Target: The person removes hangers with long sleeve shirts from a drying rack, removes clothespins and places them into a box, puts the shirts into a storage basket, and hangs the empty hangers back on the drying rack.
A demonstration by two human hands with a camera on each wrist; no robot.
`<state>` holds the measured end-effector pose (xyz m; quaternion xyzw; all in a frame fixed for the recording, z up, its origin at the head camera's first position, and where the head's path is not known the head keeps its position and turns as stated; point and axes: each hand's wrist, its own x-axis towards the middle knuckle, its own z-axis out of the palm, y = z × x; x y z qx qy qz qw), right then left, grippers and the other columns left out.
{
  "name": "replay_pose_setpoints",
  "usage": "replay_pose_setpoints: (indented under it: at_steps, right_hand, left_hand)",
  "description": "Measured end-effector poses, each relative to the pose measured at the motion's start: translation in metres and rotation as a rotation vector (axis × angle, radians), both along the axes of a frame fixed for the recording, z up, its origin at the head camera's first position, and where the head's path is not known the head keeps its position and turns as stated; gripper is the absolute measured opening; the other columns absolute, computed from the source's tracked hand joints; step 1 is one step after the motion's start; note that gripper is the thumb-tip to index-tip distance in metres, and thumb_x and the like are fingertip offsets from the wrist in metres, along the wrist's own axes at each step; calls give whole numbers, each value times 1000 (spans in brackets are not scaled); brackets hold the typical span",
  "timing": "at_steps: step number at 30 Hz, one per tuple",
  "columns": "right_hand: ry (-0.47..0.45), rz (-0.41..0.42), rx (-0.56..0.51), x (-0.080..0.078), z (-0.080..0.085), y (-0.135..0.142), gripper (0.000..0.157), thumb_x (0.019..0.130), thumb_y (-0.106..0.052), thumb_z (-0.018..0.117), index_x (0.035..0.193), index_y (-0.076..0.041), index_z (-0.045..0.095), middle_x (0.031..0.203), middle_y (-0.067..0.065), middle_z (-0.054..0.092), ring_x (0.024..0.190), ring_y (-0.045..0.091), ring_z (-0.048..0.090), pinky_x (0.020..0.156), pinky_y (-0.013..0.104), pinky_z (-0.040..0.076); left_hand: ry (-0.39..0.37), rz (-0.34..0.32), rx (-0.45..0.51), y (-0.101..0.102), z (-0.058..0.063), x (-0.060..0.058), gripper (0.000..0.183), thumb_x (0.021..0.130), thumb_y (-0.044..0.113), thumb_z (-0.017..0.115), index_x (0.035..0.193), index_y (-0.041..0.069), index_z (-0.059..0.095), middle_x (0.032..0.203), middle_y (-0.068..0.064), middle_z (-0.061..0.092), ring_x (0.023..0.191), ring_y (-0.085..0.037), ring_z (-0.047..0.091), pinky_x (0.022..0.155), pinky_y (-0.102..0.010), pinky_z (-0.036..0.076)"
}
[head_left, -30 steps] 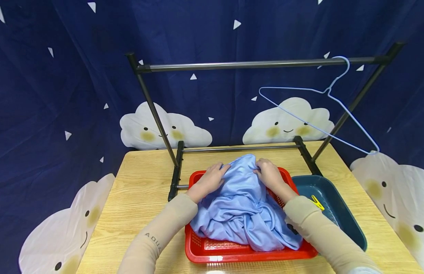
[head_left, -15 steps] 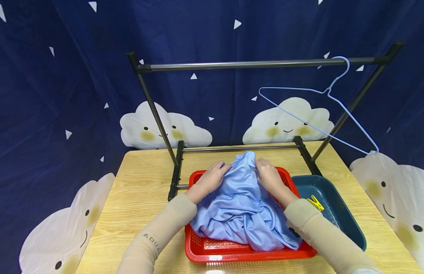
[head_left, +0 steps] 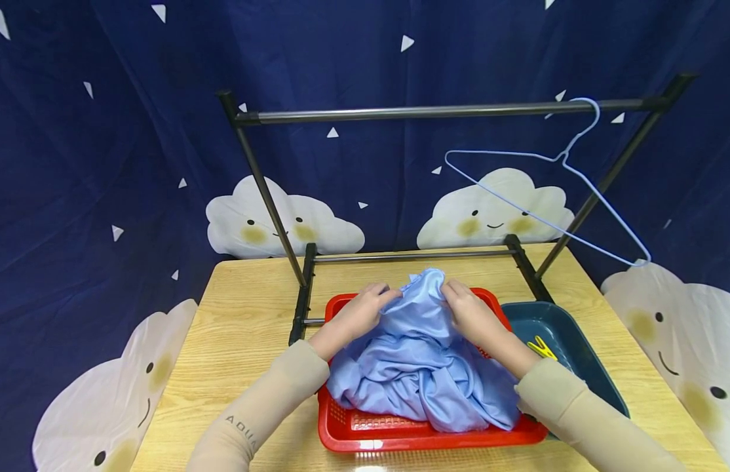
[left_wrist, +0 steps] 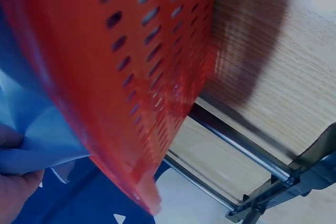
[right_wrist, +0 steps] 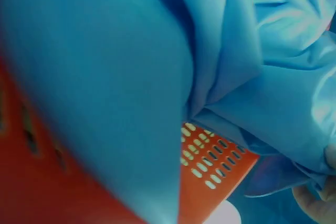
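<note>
A crumpled light-blue satiny cloth fills the red plastic basket, its far part lifted into a peak. My left hand pinches the cloth on the left of that peak; in the left wrist view the thumb and fingers close on a fold of it. On the other side, my right hand holds the cloth too. The right wrist view has those fingers curled at the cloth's edge, above the perforated basket wall.
A dark metal rack stands on the wooden table, its top bar running across the back. A light-blue hanger hangs at its right. Right of the basket lies a dark teal tray with a yellow clothespin.
The peak of cloth rose slightly, then sank a little and folded over at the top. Both forearms have swung outward, and the hands have shifted slightly along the cloth.
</note>
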<state>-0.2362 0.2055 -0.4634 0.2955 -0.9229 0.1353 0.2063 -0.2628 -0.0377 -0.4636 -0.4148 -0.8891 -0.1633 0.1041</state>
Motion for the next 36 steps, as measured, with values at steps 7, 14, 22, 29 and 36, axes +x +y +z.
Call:
replay_pose_setpoints:
  at_steps: [7, 14, 22, 29, 36]
  right_hand:
    - [-80, 26, 48, 18, 10, 2, 24, 78, 5, 65, 97, 3, 52, 94, 17, 55, 88, 31, 57, 75, 41, 50]
    - [-154, 22, 126, 30, 10, 7, 36, 71, 11, 67, 103, 7, 52, 103, 25, 56, 96, 40, 58, 81, 47, 48]
    - [-194, 29, 175, 37, 3, 10, 47, 64, 14, 71, 106, 7, 54, 107, 26, 57, 100, 40, 57, 80, 46, 48]
    - [-212, 69, 225, 43, -11, 12, 37, 71, 9, 69, 105, 3, 54, 104, 24, 58, 94, 37, 60, 76, 43, 50]
    - [-251, 49, 240, 51, -32, 15, 35, 76, -3, 69, 108, -1, 54, 98, 14, 57, 89, 29, 59, 72, 41, 52]
  left_hand:
    - [-52, -20, -24, -3, 5, 14, 50, 78, -12, 50, 120, 15, 56, 103, -6, 53, 99, -23, 54, 83, -32, 46]
    - [-40, -68, -27, -6, 0, 24, 42, 79, -10, 51, 115, 12, 57, 98, -5, 53, 90, -20, 53, 78, -31, 47]
    - [2, -78, -98, -5, -13, 30, 39, 81, -5, 56, 115, 14, 58, 100, -5, 54, 92, -20, 57, 80, -32, 48]
    - [-23, -43, -245, -3, -20, 38, 44, 81, 3, 60, 123, 15, 54, 107, -2, 53, 98, -16, 55, 81, -32, 47]
    - [-159, 11, -364, -6, -26, 46, 51, 87, 19, 58, 135, 19, 42, 120, -3, 46, 109, -19, 49, 89, -38, 43]
